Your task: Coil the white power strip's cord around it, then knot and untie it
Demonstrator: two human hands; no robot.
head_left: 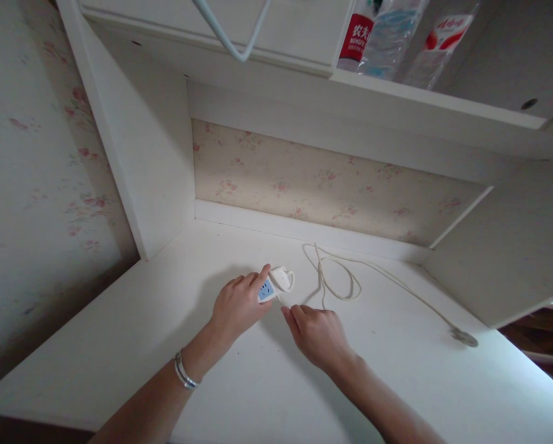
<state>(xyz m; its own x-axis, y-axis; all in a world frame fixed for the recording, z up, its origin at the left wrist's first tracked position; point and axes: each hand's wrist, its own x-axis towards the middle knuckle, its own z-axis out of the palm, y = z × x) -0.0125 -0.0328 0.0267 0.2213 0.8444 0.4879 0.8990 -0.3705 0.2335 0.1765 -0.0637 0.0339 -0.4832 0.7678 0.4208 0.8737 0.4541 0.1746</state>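
My left hand [242, 302] is closed around a white power strip [267, 290] with a blue socket face, holding it above the desk. At the strip's far end sits a white plug [282, 279] with a short curve of cable at its side. My right hand [320, 333] is closed on a thin white cord [323, 283], just right of the strip. Its fingers are curled and hide part of the cord. Behind that hand the cord lies in loose loops and runs right to a plug [464, 337] lying on the desk.
The white desk [119, 345] has a low back ledge [304, 232] and side panels [151, 142]. Overhead, a shelf [443, 102] holds plastic bottles [392, 37]. A pale blue bent bar [242, 54] hangs before the cabinet door. Flowered wallpaper [36, 185] covers the left wall.
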